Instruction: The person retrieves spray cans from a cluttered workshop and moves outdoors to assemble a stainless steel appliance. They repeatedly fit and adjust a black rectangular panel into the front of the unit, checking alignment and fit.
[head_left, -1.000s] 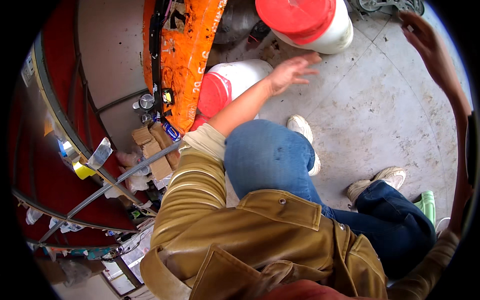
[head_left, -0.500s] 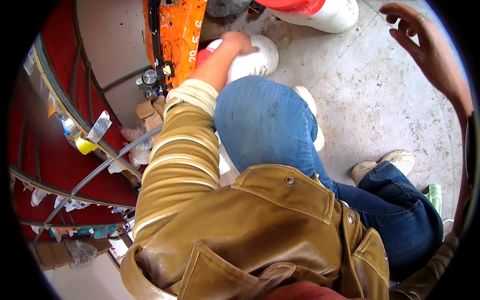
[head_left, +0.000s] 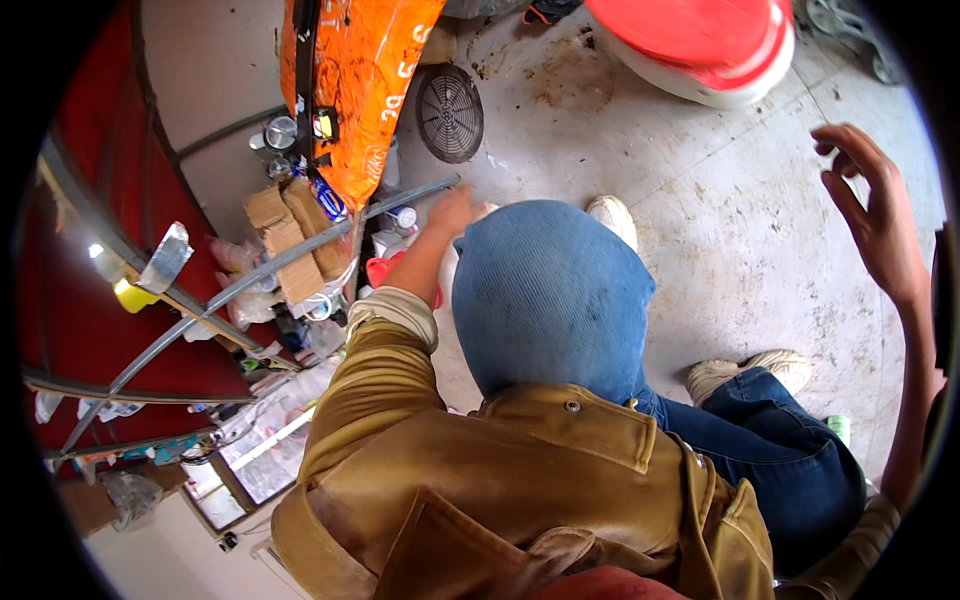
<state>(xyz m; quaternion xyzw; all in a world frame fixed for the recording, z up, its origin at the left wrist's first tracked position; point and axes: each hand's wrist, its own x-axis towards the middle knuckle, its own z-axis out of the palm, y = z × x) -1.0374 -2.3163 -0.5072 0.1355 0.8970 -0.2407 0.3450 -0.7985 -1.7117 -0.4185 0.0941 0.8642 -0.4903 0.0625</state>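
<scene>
Down on the concrete floor (head_left: pixel 760 250), the person crouched with one denim-covered knee (head_left: pixel 550 290) raised in front of the chest. The left hand (head_left: pixel 452 210), reaching out of a tan jacket sleeve (head_left: pixel 390 380), rested on the top of a white bucket (head_left: pixel 478 213) with a red band, which stood on the floor just behind that knee and was mostly hidden by it. Whether those fingers were closed around the rim or merely laid on it I could not tell. The right hand (head_left: pixel 872 215) was lifted off to the side, empty, its fingers loosely spread and curled, well apart from the bucket. Beside the left arm lay clutter: cardboard pieces (head_left: pixel 290 240), small metal cans (head_left: pixel 282 132) and a long grey rod (head_left: pixel 300 255) slanting across them. An orange bag (head_left: pixel 365 90) hung above, a round black fan grille (head_left: pixel 449 113) next to it. A larger white tub with a red lid (head_left: pixel 700 40) stood farther off.
</scene>
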